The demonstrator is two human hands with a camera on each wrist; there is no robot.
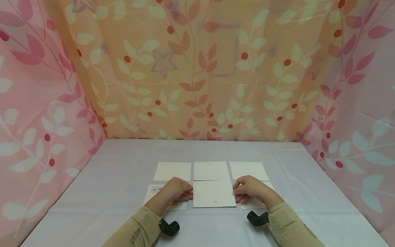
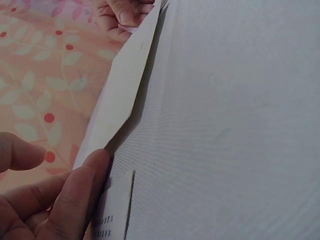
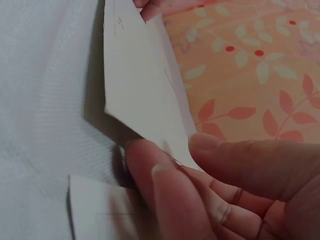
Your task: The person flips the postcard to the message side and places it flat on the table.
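Observation:
A white card (image 1: pixel 214 194), plain but for a tiny mark near its front edge, is raised slightly off the cloth between both hands. My left hand (image 1: pixel 177 189) touches its left edge with the fingertips; in the left wrist view the thumb (image 2: pixel 22 152) stands apart from the card. At the right edge, my right hand (image 1: pixel 251 190) pinches the card, fingers (image 3: pixel 150 165) beneath and thumb above. Under the left hand lies a printed card (image 1: pixel 151 197) with boxed characters and a partly hidden picture. Another card (image 1: pixel 254 204) is mostly covered by the right hand.
Behind the hands, a row holds a left card (image 1: pixel 172 169), a middle card (image 1: pixel 211 169) and a right card (image 1: pixel 248 169), nearly blank faces up. They lie on a white cloth-covered table (image 1: pixel 92 206). Leaf-patterned curtains (image 1: pixel 197 85) enclose the back and sides.

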